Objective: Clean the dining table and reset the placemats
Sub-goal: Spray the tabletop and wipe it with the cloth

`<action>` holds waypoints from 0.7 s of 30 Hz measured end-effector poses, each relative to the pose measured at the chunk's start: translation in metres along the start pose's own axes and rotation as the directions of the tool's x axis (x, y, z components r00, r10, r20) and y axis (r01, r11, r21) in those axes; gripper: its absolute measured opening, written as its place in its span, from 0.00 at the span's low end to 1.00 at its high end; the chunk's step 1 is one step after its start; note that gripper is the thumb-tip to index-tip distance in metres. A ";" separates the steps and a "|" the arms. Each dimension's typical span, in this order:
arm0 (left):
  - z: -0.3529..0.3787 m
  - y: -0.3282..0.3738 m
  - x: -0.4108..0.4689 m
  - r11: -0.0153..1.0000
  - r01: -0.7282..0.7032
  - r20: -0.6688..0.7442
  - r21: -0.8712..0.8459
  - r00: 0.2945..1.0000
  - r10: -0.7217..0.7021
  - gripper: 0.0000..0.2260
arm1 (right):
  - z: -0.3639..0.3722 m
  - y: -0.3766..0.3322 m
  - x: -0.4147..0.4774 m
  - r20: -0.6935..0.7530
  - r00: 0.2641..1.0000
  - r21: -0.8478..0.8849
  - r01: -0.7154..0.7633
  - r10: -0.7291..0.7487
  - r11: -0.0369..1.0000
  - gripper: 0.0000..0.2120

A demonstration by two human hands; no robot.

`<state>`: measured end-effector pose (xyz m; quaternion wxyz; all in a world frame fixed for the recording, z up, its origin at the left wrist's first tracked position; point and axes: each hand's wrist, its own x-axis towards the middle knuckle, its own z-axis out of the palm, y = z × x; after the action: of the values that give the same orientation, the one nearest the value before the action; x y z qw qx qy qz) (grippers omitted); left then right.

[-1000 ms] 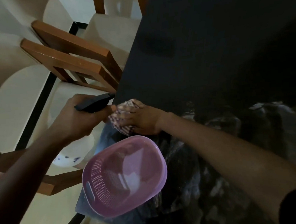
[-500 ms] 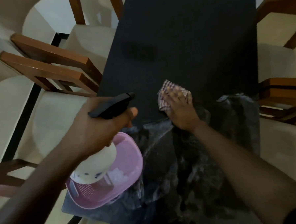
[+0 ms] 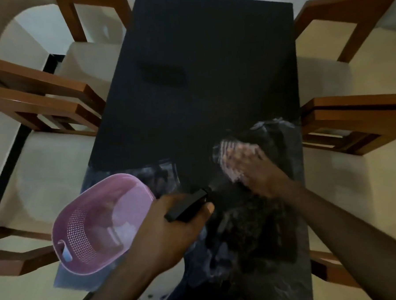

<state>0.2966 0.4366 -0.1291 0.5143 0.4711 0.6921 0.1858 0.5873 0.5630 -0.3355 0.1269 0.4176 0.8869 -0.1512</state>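
The black glass dining table [image 3: 207,80] fills the middle of the view. My left hand [image 3: 169,227] grips a spray bottle by its black trigger head [image 3: 186,206], the nozzle aimed right and up over the table; the bottle body is hidden under my hand. My right hand [image 3: 255,169], blurred by motion, presses flat on a red-and-white checked cloth [image 3: 227,153] on the table's right side. A pink perforated basket [image 3: 100,226] stands at the table's near left corner, just left of my left hand.
Wooden chairs with cream seats surround the table: two on the left [image 3: 45,100], two on the right [image 3: 351,123]. A faint dark rectangle [image 3: 163,76] shows on the far table surface. The near glass reflects pale streaks.
My right hand has swept the cloth from the table's middle towards the right edge. My left hand with the spray bottle has moved right, clear of the basket, nozzle now over the table.
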 end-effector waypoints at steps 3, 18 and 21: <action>0.015 0.003 -0.006 0.999 -0.028 0.018 0.034 0.999 0.028 0.16 | -0.027 0.013 0.051 0.008 0.948 0.238 -0.312 0.320 0.920 0.29; 0.054 0.006 0.022 0.994 -0.036 -0.081 -0.099 0.996 0.028 0.15 | 0.041 -0.043 -0.087 0.075 0.928 -0.125 0.371 -0.364 0.920 0.33; 0.061 0.005 0.029 0.997 -0.032 -0.116 -0.073 0.993 0.023 0.16 | 0.023 0.012 -0.075 0.027 0.982 -0.108 0.189 -0.188 0.976 0.33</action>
<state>0.3516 0.4495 -0.1656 0.4884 0.4495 0.7065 0.2455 0.6454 0.5090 -0.3322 0.1422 0.3227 0.9284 -0.1170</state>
